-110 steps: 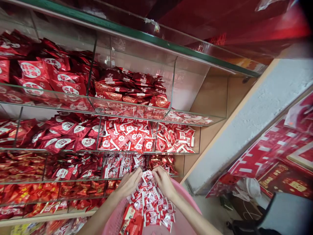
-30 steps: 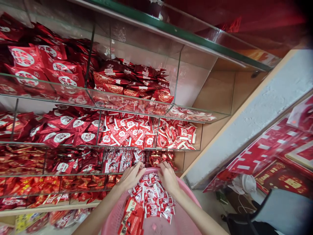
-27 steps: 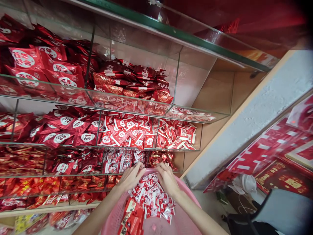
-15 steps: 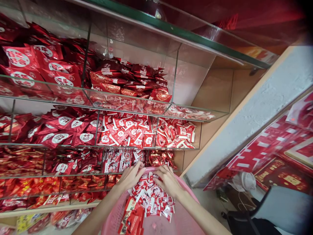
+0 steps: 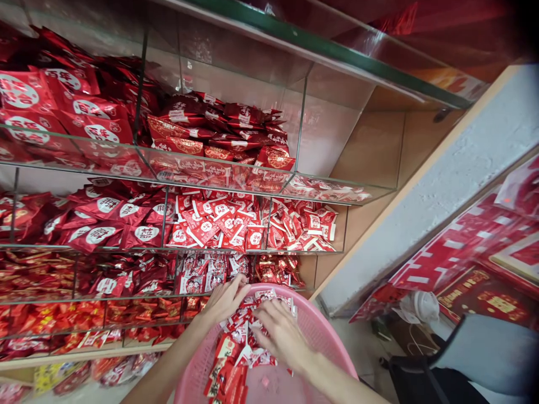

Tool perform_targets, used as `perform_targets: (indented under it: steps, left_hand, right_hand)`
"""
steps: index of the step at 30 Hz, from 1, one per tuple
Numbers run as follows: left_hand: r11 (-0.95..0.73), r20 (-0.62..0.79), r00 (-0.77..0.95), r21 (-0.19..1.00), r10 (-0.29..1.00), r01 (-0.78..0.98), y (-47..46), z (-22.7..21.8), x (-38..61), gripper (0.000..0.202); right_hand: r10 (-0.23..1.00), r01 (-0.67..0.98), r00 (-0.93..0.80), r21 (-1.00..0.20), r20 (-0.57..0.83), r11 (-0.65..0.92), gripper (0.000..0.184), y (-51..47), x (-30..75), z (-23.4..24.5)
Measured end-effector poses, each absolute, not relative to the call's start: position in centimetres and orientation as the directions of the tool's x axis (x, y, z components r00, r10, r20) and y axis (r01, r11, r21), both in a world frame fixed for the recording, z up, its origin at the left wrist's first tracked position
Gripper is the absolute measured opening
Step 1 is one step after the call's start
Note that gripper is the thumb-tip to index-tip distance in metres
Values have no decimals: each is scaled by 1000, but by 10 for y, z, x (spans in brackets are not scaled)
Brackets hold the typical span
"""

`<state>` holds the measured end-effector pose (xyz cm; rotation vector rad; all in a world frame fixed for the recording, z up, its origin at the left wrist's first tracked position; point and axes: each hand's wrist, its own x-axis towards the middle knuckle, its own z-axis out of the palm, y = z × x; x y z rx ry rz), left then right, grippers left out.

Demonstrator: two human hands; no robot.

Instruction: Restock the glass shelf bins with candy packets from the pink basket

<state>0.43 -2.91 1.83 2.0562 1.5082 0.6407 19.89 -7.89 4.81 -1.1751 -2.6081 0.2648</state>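
A pink plastic basket [image 5: 332,348] stands in front of me at the bottom of the view, with small red-and-white candy packets [image 5: 246,325] heaped in its far half. Larger red packets [image 5: 227,370] lie along its left side. My left hand [image 5: 223,303] is closed at the basket's far-left rim, fingers curled over the edge. Inside the basket, my right hand [image 5: 284,336] rests on the small packets with its fingers spread and bent. It covers part of the heap, and whether a packet is beneath the fingertips is hidden.
Glass-fronted shelves [image 5: 236,179] full of red packets rise ahead and to the left. A green-edged glass shelf [image 5: 320,50] juts out above. To the right stand a pale wall [image 5: 458,185], red printed goods [image 5: 463,241] and a grey-backed chair [image 5: 480,365].
My right hand has moved from the far rim down and toward me onto the packets, spreading its fingers. My left hand has stayed at the rim. The view has shifted slightly.
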Motion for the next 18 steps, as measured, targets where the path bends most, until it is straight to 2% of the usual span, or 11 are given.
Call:
perform_targets:
  steps: [4,8,11,14,18]
  left_hand:
    - [-242,60,265,631,962,737,-29,18,4,33]
    - [-258,69,277,622,958,740,-30,19,4,33]
    - [-258,70,272,607,960,752,-31,21,4,34]
    - [-250,60,270,608,961,754,-31,21,3,35]
    - [-253,58,280,628,958,736,-29,20,4,34]
  right_hand:
    - [746,718,-665,-252,25,649,23,-99,190,23]
    - [738,716,-674,-273,-31,642,12,-104,186,7]
    - [739,688,-674,-386,-22,615,6,-102,188,15]
    - [744,645,-668,-514,-20,566,10,-96,198,39]
    - [769,660,-626,-611,-126,437,12,-89,226,69]
